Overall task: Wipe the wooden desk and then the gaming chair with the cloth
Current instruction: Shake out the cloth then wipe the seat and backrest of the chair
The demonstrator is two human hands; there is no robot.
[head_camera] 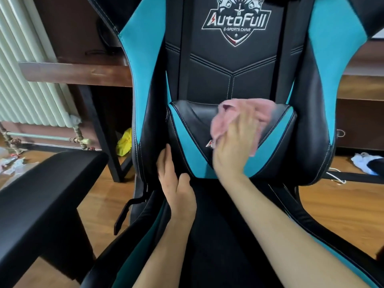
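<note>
Nearest the camera, the black padded armrest [41,194] stands at lower left, beside the dark seat of the black and teal leatherette gaming chair [232,65]. Both bare forearms reach over the seat.

The left hand [176,183] rests at the lower left of the backrest, where the side bolster meets the black and teal lumbar cushion [187,125]. Its fingers are straight and pressed together, pointing up along the seam; the thumb lies apart, towards the cushion's lower corner. It holds nothing.

The right hand [234,146] presses the bunched pink fabric cloth [255,113] against the front of the lumbar cushion, right of centre. The cloth shows above, left and right of the hand. The fingers lie close together on the cloth; motion blur prevents telling whether they curl into it.

Behind the chair, the brown wooden desk [72,71] extends on both sides. A white ribbed radiator [20,80] stands at far left. A yellow crumpled item [124,142] lies on the wooden floor [332,208] under the desk.
</note>
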